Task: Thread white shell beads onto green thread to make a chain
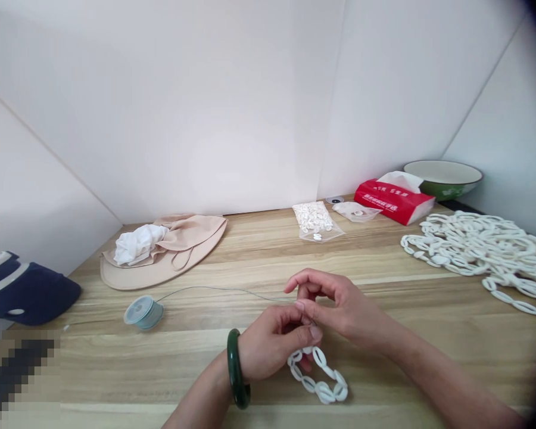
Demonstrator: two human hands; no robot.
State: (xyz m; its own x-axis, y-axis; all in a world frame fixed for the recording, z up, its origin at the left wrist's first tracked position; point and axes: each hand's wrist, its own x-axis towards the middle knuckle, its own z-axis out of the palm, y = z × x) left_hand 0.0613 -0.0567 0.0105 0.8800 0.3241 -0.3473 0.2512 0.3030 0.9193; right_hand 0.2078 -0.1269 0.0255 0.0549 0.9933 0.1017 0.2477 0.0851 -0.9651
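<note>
My left hand (281, 336), with a dark green bangle (234, 369) on its wrist, is closed on a small loop of white cowrie shells (326, 392) that hangs below its thumb. My right hand (333, 301) meets the left fingertips from above, thumb and fingers pinched on the thin cord (223, 289). That cord runs left across the table to a spool of blue-grey cord (145, 313). The exact spot where the cord meets the shells is hidden behind my fingers.
A beige sun hat (196, 235) with a white cloth (138, 243) lies back left; a navy cap (40, 292) is far left. Behind are a bag of shells (312, 219), a small clear bag (355, 211), red tissues (390, 199) and a bowl (449, 189). Shell strands (486, 247) pile right.
</note>
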